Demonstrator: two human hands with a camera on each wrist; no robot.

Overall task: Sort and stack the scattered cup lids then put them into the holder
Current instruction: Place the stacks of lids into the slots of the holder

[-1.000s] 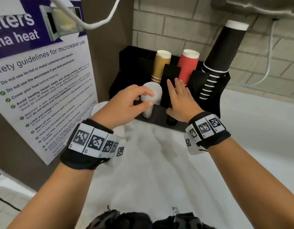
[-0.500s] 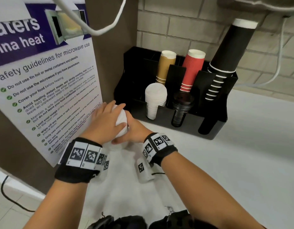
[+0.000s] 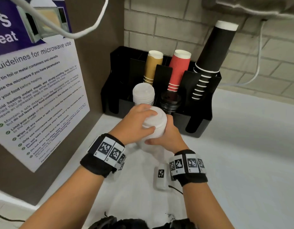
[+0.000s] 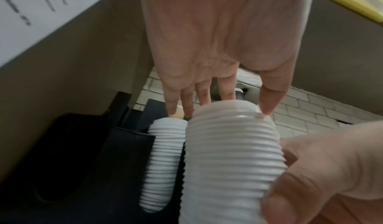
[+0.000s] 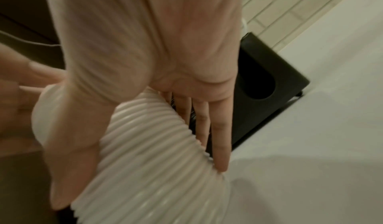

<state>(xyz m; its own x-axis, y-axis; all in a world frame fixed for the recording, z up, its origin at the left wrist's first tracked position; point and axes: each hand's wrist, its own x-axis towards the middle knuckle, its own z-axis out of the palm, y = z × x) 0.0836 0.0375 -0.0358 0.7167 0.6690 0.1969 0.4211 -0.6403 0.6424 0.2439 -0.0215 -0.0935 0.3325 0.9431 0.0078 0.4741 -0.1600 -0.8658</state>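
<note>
From the head camera I see both of my hands wrapped around a tall stack of white ribbed plastic cup lids [image 3: 153,128], held above the white desk [image 3: 242,162] just in front of the black compartmented holder [image 3: 200,123]. My left hand [image 3: 134,124] has its grip curled over the upper part of the stack, fingers across the top lid and thumb on the near side. My right hand [image 3: 167,138] clasps the lower part, thumb on the near side. In the holder, a shorter stack of white lids [image 3: 143,95] sits in a front slot, with a stack of black lids [image 3: 170,101] in the slot to its right. Behind stand tan paper cups [image 3: 153,66], red ribbed cups [image 3: 178,70] and tall black cups [image 3: 209,53]. A microwave safety poster [image 3: 35,100] hangs on the brown panel at left.

From the left wrist, the fingertips [image 4: 267,108] rest on the rim of the top lid, and the held stack [image 4: 230,162] runs down beside the stack already in the holder [image 4: 161,162] (the two look close, though I cannot tell whether they touch).

From the right wrist, my fingers [image 5: 219,139] lie straight down the far side of the ribbed stack [image 5: 153,154] while the thumb presses the near side, so the grip is clamped on the lids. The holder's dark wall [image 5: 269,83] is just behind.
</note>
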